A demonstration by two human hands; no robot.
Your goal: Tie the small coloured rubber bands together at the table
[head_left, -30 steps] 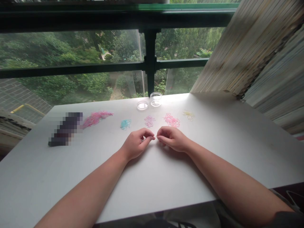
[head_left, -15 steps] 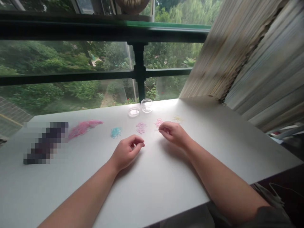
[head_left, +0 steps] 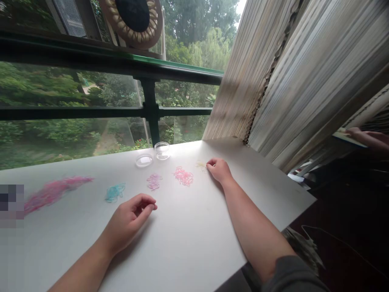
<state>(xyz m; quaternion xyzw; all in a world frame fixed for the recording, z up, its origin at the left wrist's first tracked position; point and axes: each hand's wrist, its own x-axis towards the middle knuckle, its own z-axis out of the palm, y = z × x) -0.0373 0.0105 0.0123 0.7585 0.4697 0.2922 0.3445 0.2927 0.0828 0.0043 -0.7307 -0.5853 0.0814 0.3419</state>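
Note:
My right hand [head_left: 219, 170] rests at the right edge of a small pile of yellow bands [head_left: 199, 164], fingertips pinched together; whatever they hold is too small to make out. My left hand [head_left: 129, 221] hovers low over the table, thumb and forefinger closed at the tips, with nothing I can name between them. Beyond it are loose piles of small loop-like bands: turquoise [head_left: 114, 192], lilac [head_left: 154, 181] and pink [head_left: 183, 177]. A longer heap of mixed pink and purple bands [head_left: 56, 192] stretches out on the left.
A clear round container [head_left: 162, 151] and a shallow clear dish or lid [head_left: 144, 161] stand near the window edge of the white table [head_left: 182, 243]. Curtains [head_left: 273, 93] hang at the right. Another person's hand [head_left: 364, 136] shows at far right. A round fan-like object [head_left: 154, 26] stands behind the rail.
My right hand has moved from the pink pile to the yellow one, uncovering the pink bands. The view has swung right; my left hand stays pinched over the table.

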